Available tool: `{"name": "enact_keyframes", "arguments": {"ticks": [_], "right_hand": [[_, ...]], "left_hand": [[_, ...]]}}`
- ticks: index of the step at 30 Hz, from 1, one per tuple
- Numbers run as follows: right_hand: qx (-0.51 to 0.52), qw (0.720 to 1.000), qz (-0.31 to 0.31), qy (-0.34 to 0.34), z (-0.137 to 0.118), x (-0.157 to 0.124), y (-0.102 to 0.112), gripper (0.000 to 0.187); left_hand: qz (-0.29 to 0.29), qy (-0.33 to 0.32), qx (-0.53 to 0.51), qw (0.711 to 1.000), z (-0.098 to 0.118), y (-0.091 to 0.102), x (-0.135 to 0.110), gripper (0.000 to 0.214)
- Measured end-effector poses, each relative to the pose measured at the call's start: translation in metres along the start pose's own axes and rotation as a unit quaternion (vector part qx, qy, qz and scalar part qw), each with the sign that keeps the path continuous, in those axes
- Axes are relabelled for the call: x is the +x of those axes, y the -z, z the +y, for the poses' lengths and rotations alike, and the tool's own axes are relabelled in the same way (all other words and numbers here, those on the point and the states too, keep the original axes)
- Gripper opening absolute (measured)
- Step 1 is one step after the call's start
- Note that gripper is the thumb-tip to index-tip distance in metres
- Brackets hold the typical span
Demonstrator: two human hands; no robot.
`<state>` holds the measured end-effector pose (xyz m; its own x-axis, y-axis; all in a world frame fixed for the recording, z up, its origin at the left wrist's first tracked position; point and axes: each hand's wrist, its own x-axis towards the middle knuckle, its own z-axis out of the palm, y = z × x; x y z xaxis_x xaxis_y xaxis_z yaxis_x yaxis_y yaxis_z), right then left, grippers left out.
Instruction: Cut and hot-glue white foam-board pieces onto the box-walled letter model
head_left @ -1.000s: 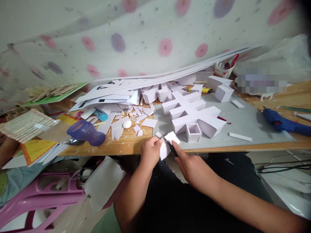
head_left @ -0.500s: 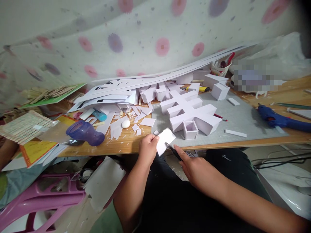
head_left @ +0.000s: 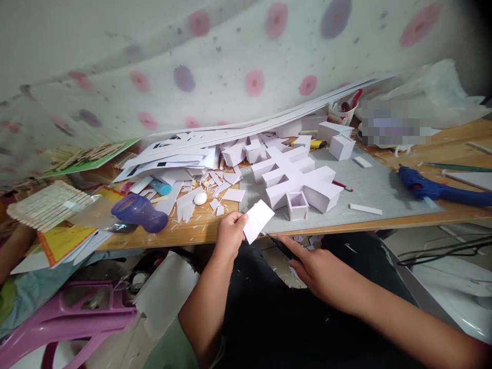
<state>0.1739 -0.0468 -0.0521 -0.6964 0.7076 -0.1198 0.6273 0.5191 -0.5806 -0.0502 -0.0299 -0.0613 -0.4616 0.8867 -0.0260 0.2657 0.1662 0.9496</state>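
Note:
My left hand (head_left: 231,234) pinches the left corner of a small white board piece (head_left: 259,219) in front of the table edge. A thin line crosses the face of that piece. My right hand (head_left: 319,274) is closed around a slim black craft knife (head_left: 283,248). Its forefinger lies along the knife's handle, and the tip points left, just below the board piece and apart from it. Behind the hands, a white board model (head_left: 289,171) with several branching arms lies on a grey cutting mat (head_left: 326,218). A small open white box (head_left: 298,206) stands at its near side.
A blue glue gun (head_left: 434,187) lies at the right. Board scraps (head_left: 232,195), a white egg-shaped object (head_left: 200,198) and a purple translucent container (head_left: 140,212) are at the left. Sheets (head_left: 184,154) are piled behind. Another person's arm (head_left: 13,246) shows at far left, above a pink plastic chair (head_left: 77,318).
The knife tip was on the board piece and has come off its lower right edge, with my right hand moving slightly right and down. My left hand still holds the piece.

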Motion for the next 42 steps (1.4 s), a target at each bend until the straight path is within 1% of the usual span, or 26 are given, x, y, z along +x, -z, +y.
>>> {"name": "enact_keyframes", "arguments": {"ticks": [2,5,6,8,10,12,14,17,18,20,22,24,31,36,40,42], "right_hand": [[0.058,0.998,0.025,0.012,0.006,-0.007,0.000,0.057],[0.161,0.980,0.110,0.033,0.014,-0.013,0.003,0.055],[0.202,0.969,0.139,0.031,0.016,-0.013,0.006,0.054],[0.294,0.939,0.181,0.003,0.016,-0.009,0.014,0.050],[0.389,0.899,0.196,-0.034,0.015,-0.004,0.022,0.044],[0.475,0.860,0.178,-0.044,0.013,0.000,0.028,0.039],[0.546,0.827,0.129,-0.031,0.010,0.001,0.029,0.037],[0.622,0.781,0.056,-0.017,0.007,0.000,0.025,0.035],[0.640,0.767,0.045,-0.016,0.007,-0.001,0.024,0.034],[0.666,0.745,0.043,-0.016,0.007,-0.002,0.021,0.032],[0.681,0.731,0.050,-0.009,0.007,-0.003,0.020,0.029],[0.688,0.723,0.056,-0.001,0.009,-0.003,0.019,0.026],[0.700,0.711,0.060,0.005,0.010,-0.003,0.017,0.021],[0.714,0.697,0.068,-0.016,0.006,-0.003,0.014,0.026],[0.734,0.675,0.066,-0.043,0.000,-0.003,0.010,0.034],[0.740,0.667,0.074,-0.038,0.000,-0.004,0.011,0.036]], "left_hand": [[-0.009,0.002,-0.019,1.000,0.000,0.004,-0.001,0.024],[-0.039,-0.002,-0.039,0.998,0.002,0.008,-0.010,0.026],[-0.052,-0.003,-0.043,0.998,0.004,0.008,-0.015,0.027],[-0.087,-0.010,-0.044,0.995,0.012,0.008,-0.028,0.029],[-0.136,-0.024,-0.035,0.990,0.022,0.008,-0.041,0.031],[-0.192,-0.035,-0.018,0.980,0.032,0.008,-0.051,0.031],[-0.227,-0.040,-0.007,0.973,0.040,0.008,-0.057,0.031],[-0.235,-0.039,-0.017,0.971,0.044,0.004,-0.061,0.034],[-0.237,-0.034,-0.025,0.971,0.044,0.003,-0.062,0.035],[-0.245,-0.023,-0.046,0.968,0.042,-0.001,-0.063,0.037],[-0.251,-0.011,-0.073,0.965,0.040,-0.004,-0.063,0.039],[-0.255,-0.001,-0.098,0.962,0.040,-0.005,-0.064,0.039],[-0.273,0.017,-0.143,0.951,0.041,-0.005,-0.063,0.038],[-0.274,0.031,-0.164,0.947,0.039,-0.008,-0.064,0.039],[-0.308,0.049,-0.216,0.925,0.040,-0.011,-0.066,0.046],[-0.300,0.039,-0.225,0.926,0.040,-0.010,-0.064,0.046]]}}
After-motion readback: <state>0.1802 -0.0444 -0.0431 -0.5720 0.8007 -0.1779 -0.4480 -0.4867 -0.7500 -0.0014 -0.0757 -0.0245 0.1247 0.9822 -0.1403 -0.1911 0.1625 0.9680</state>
